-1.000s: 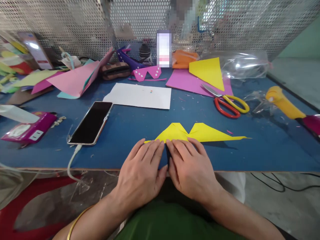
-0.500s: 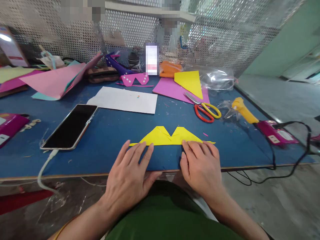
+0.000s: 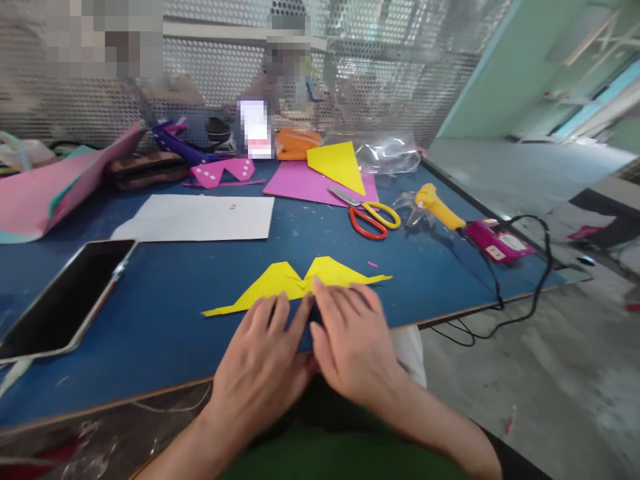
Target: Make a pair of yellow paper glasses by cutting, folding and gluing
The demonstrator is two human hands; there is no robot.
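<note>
A yellow folded paper shape with two raised humps and thin pointed ends lies flat near the front edge of the blue table. My left hand rests with spread fingertips on its lower edge, left of the middle. Close beside it, my right hand touches the paper's lower edge at the centre and right, its fingers apart. Neither hand is closed on the paper. Behind it are scissors with one red and one yellow handle, lying with their blades partly open.
On the blue table lie a phone, white paper, pink paper glasses, a purple sheet and a yellow piece. A yellow glue gun with black cables is at the right.
The view has turned to the right. My hands have moved closer together along the yellow paper, towards its middle, and its left end is now uncovered.
</note>
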